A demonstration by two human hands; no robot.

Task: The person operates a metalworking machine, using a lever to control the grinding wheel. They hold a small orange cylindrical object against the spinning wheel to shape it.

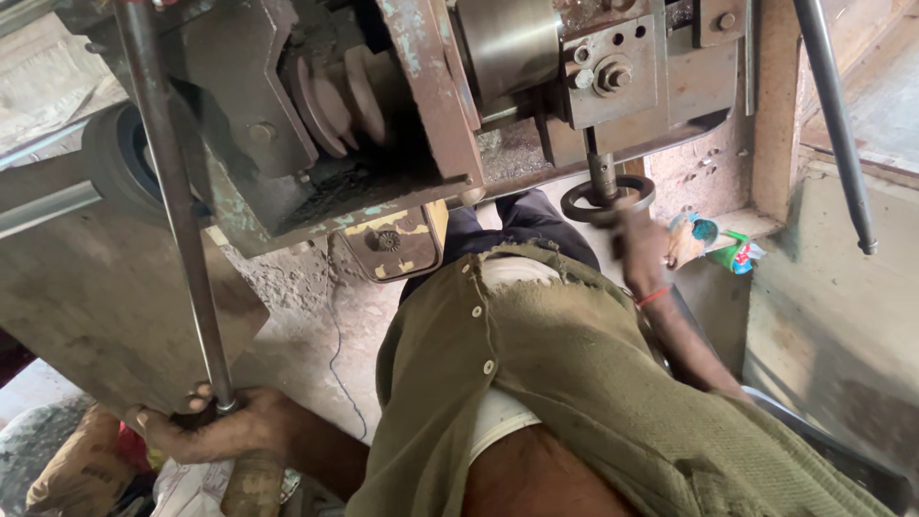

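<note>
A crumpled packet [720,247] lies on the ledge [766,222] at the machine's right foot; its contents cannot be made out. The left hand [222,428] is clenched around the lower end of 1 long steel lever [177,206], whose top runs out of view past the upper edge. The right hand [639,241] reaches up, arm straight, fingers closed on a dark metal ring [607,198] sitting around the press's vertical spindle [601,172]. The ring's near side is hidden by the fingers. An olive shirt [593,383] covers the forearm's base.
</note>
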